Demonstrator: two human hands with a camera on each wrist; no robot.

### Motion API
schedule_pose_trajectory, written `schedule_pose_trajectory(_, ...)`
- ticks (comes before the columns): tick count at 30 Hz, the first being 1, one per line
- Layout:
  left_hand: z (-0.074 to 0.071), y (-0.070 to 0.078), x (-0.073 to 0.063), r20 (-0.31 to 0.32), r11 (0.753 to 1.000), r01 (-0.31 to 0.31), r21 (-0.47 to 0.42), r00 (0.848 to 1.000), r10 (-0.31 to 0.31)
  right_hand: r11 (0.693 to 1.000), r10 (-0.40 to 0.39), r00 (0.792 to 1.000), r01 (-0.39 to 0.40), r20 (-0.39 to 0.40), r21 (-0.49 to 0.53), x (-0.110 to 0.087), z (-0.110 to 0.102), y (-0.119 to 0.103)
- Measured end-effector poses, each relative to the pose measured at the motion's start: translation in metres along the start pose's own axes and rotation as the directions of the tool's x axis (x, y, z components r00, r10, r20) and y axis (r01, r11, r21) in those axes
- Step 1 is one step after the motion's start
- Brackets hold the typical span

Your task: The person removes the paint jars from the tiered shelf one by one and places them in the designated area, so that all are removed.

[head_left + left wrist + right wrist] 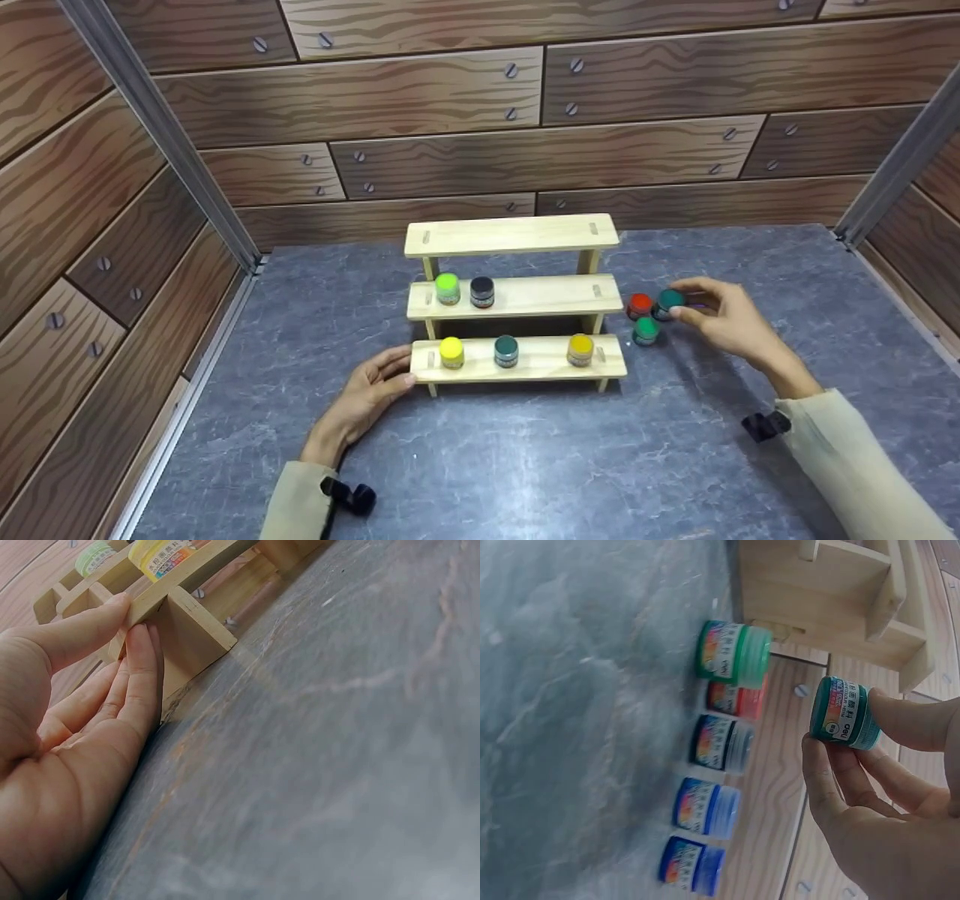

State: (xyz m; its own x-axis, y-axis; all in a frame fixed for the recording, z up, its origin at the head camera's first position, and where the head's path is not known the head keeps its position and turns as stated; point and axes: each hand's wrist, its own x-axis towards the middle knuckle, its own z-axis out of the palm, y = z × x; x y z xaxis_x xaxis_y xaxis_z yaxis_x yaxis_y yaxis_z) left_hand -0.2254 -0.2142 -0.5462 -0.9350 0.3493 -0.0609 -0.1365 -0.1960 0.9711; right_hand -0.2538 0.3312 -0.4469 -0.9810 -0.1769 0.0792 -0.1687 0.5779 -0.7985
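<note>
A three-step wooden rack (517,294) stands on the table. My left hand (367,394) grips the left end of its lowest step, thumb at the edge and fingers against the end piece. With thumb and fingertips, my right hand (724,319) pinches a dark green paint jar (844,712), held up off the table. Close to it stand a red paint jar (639,305) and a green paint jar (646,331). On the lowest step are yellow (451,352), teal (506,351) and golden-yellow (580,350) jars; light green (448,289) and black (482,292) ones occupy the middle step.
In the right wrist view, a dark-labelled jar (721,743) and two blue jars (706,808) continue the row past the red one; the right hand mostly hides them from the head view. Wood-patterned panels (435,97) wall in the grey marbled table (517,457).
</note>
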Motion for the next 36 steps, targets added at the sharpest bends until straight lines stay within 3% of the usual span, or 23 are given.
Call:
schedule_pose_trajectory(13, 0.001, 0.0, 0.001, -0.023, 1.0, 0.008, -0.008, 1.0, -0.008, 1.0, 0.019, 1.0, -0.019, -0.015, -0.005, -0.005, 0.005, 0.024)
schedule_pose_trajectory(36, 0.0, -0.001, 0.0, -0.008, 1.0, -0.005, -0.001, 1.0, 0.005, 0.994, 0.104, 0.994, -0.103, 0.021, -0.042, -0.003, 0.014, 0.032)
